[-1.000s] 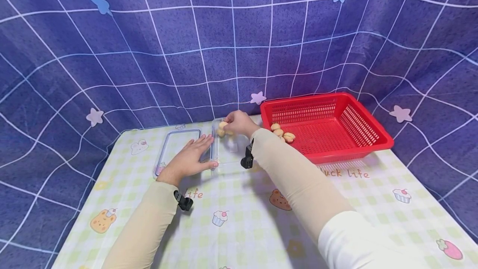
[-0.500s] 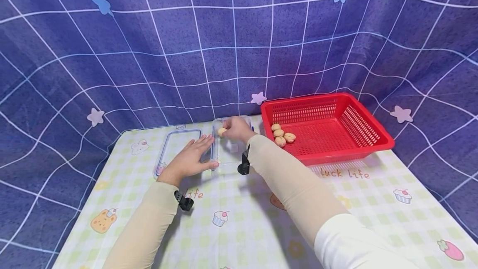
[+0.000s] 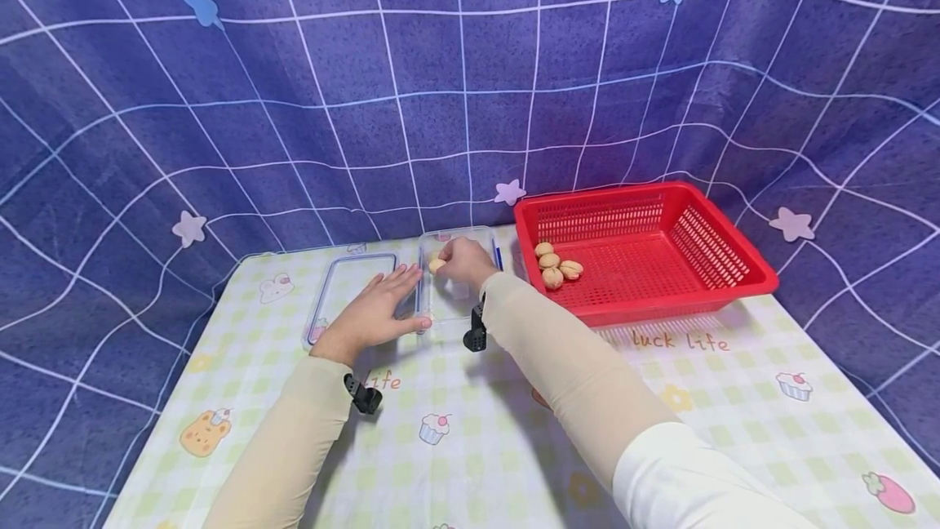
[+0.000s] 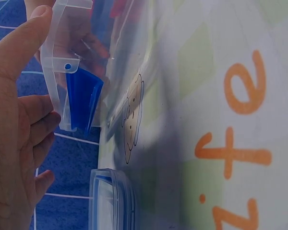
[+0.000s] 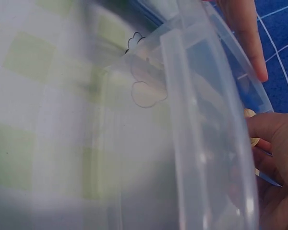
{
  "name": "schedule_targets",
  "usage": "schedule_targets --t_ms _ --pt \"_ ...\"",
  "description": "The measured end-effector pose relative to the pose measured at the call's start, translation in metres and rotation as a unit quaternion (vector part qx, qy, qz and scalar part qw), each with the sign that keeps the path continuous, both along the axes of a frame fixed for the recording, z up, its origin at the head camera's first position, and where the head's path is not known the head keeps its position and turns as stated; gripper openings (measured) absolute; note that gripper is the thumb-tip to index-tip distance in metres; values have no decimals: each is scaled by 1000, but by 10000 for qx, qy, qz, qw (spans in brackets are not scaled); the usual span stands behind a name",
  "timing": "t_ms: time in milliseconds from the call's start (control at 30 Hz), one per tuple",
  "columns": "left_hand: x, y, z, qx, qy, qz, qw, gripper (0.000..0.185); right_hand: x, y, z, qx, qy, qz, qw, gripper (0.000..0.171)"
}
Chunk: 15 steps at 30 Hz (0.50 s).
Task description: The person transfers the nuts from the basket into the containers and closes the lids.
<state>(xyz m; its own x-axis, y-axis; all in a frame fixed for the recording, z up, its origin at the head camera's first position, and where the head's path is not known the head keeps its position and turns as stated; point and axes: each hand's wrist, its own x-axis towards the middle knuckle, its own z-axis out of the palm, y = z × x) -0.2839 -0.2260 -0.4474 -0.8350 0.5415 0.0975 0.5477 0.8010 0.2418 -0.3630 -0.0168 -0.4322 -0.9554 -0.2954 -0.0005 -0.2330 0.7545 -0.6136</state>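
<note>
Clear plastic box [image 3: 457, 294] sat on the counter [image 3: 514, 398] left of a red basket [image 3: 646, 251] with four nuts [image 3: 556, 264], right hand [image 3: 461, 260] inside it pinching a nut [image 3: 436, 265], left hand [image 3: 374, 310] flat, fingers straight, against its left wall beside the lid [image 3: 345, 292].

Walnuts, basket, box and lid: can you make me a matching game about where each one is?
Things:
1. red basket
2. walnuts
3. clear box
4. lid

Places:
a. under the right hand
b. on the table's right side
c. farthest left, partly under the left hand
d. inside the basket

Pairs: 1-b, 2-d, 3-a, 4-c
</note>
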Motion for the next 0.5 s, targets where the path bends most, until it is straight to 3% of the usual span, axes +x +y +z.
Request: schedule_targets --t_ms 500 --pt "-1 0 -3 -14 12 0 10000 99 1 -6 -12 144 -161 -106 9997 29"
